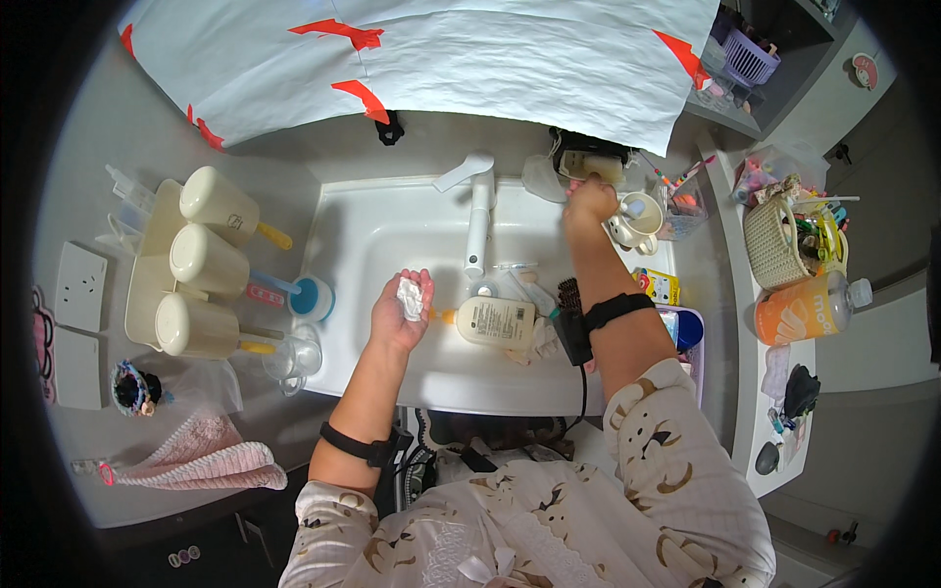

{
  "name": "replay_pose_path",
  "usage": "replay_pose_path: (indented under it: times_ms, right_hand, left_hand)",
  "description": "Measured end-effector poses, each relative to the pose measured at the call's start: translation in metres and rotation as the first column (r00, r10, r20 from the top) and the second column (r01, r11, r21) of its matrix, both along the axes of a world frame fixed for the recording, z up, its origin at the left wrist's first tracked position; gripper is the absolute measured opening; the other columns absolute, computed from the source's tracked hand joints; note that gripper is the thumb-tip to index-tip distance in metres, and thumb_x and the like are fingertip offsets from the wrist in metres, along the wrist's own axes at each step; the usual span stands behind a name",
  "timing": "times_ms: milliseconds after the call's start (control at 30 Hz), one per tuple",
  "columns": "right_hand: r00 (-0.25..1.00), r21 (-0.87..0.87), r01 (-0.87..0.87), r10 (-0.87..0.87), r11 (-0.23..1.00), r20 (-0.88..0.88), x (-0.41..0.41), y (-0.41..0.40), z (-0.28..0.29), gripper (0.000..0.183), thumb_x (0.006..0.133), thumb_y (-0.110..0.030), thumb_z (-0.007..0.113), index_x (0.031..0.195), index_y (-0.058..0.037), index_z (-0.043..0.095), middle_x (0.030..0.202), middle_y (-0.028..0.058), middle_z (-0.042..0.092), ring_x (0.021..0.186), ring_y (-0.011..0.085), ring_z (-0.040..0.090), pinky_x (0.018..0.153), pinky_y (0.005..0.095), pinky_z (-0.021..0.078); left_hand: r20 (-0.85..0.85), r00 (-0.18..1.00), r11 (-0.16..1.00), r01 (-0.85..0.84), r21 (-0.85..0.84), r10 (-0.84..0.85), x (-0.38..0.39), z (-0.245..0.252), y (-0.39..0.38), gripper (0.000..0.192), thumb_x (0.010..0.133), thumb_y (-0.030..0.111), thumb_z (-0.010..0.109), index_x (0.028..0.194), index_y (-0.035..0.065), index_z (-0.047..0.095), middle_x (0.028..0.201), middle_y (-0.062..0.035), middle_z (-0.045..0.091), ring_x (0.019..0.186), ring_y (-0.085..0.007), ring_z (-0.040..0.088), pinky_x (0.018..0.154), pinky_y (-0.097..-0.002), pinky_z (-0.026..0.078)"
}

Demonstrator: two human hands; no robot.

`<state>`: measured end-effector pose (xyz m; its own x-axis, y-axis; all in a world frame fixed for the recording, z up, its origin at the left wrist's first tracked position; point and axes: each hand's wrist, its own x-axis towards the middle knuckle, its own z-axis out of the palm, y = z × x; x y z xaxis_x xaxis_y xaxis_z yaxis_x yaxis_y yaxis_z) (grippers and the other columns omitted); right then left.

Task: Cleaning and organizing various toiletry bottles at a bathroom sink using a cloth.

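Note:
My left hand (pixel 393 320) is palm up over the white sink basin (pixel 397 242), cupping a dollop of white foam or cream (pixel 410 298). Just right of it, a cream-coloured pump bottle (pixel 496 323) with an orange nozzle lies on its side in the basin. My right hand (pixel 592 200) reaches to the back right rim, its fingers against or just before a pale container (pixel 592 166); whether it grips it is hidden. Beside that hand stands a cream animal-shaped mug (pixel 637 222). The white faucet (pixel 479 213) rises between my hands.
A round hairbrush (pixel 568 294) and a black corded device strapped to my right forearm (pixel 572 336) are at the basin's right. Wall-mounted cups (pixel 209 264) and a glass mug (pixel 294 353) line the left. A woven basket (pixel 772 246) and an orange-labelled bottle (pixel 798 312) occupy the right ledge.

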<state>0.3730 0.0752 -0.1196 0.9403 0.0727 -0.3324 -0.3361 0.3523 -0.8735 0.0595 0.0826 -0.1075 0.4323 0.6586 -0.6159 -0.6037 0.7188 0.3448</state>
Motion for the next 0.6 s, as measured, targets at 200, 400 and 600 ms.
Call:
replay_pose_path:
  times_ms: [200,400,600]
  right_hand:
    - [0.999,0.101,0.02,-0.025,0.995,0.047,-0.003,-0.002,-0.016,0.019,0.087,-0.008,0.049,0.07,-0.002,0.044,0.056,0.0097,0.053,0.044,0.0169,0.049,0.039,0.029,0.0396]
    - [0.998,0.148,-0.053,0.046,0.988,0.049,0.008,0.004,-0.009,0.017,0.084,-0.008,0.051,0.069,-0.0025,0.047,0.057,0.0111,0.055,0.044,0.0183,0.052,0.04,0.0303,0.0419]
    - [0.962,-0.073,-0.241,0.249,0.968,0.113,0.021,0.009,0.012,0.014,0.086,-0.011,0.051,0.078,0.0002,0.049,0.057,0.0107,0.055,0.043,0.0182,0.052,0.039,0.0295,0.0411]
  left_hand:
    - [-0.009,1.0,1.0,-0.015,-0.01,0.015,-0.002,0.004,-0.001,0.016,0.092,0.017,0.045,0.083,0.006,0.053,0.079,-0.0029,0.058,0.084,-0.0194,0.061,0.067,-0.0285,0.055]
    - [-0.011,1.0,1.0,-0.015,-0.016,0.015,-0.002,0.003,-0.001,0.015,0.091,0.017,0.047,0.084,0.006,0.054,0.081,-0.003,0.058,0.085,-0.0196,0.061,0.073,-0.0299,0.055]
    - [-0.003,1.0,1.0,-0.006,-0.027,0.006,-0.004,0.0,0.0,0.015,0.091,0.017,0.047,0.085,0.006,0.055,0.081,-0.003,0.059,0.086,-0.0194,0.061,0.073,-0.0298,0.055]
